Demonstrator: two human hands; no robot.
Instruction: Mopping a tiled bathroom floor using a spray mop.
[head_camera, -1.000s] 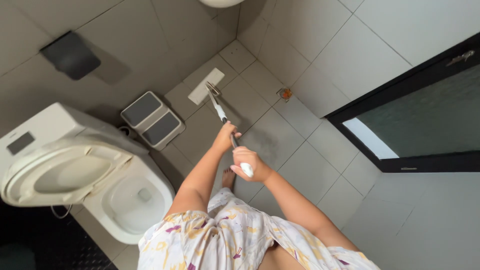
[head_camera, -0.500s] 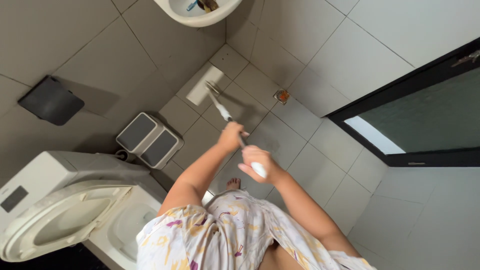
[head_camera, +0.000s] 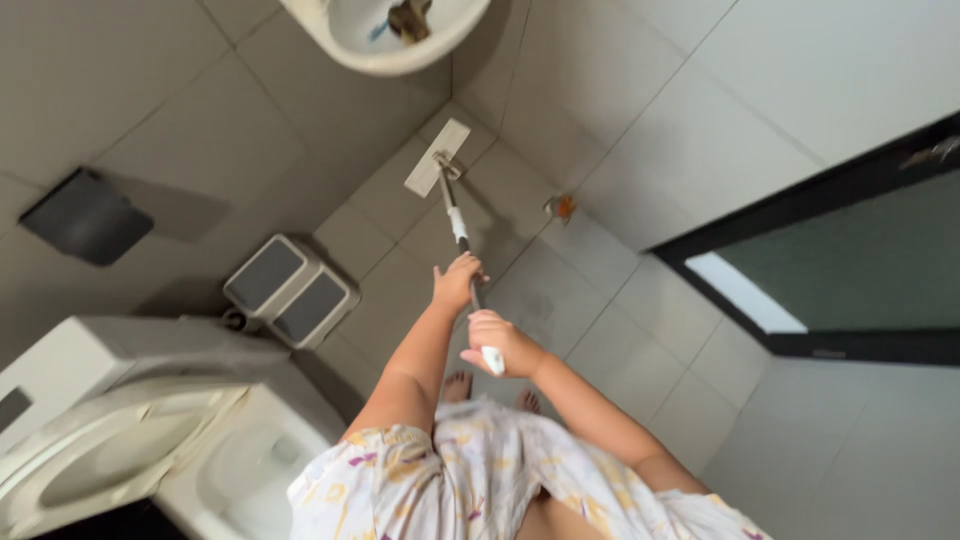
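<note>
Before us, a slim shiny metal mop pole (head_camera: 452, 212) above matt grey floor tiles (head_camera: 560, 290), beside our glossy white ceramic toilet (head_camera: 235, 470).

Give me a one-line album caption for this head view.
Both hands, left hand ahead of right hand, grip a flat mop on the grey tiled floor.

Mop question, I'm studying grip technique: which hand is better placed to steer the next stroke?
Probably the left hand: it grips lower on the mop pole, nearer the head. The right hand caps the top end.

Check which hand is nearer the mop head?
Left. The left hand grips the handle lower down, closer to the mop head; the right hand holds the top end, farther away.
</note>
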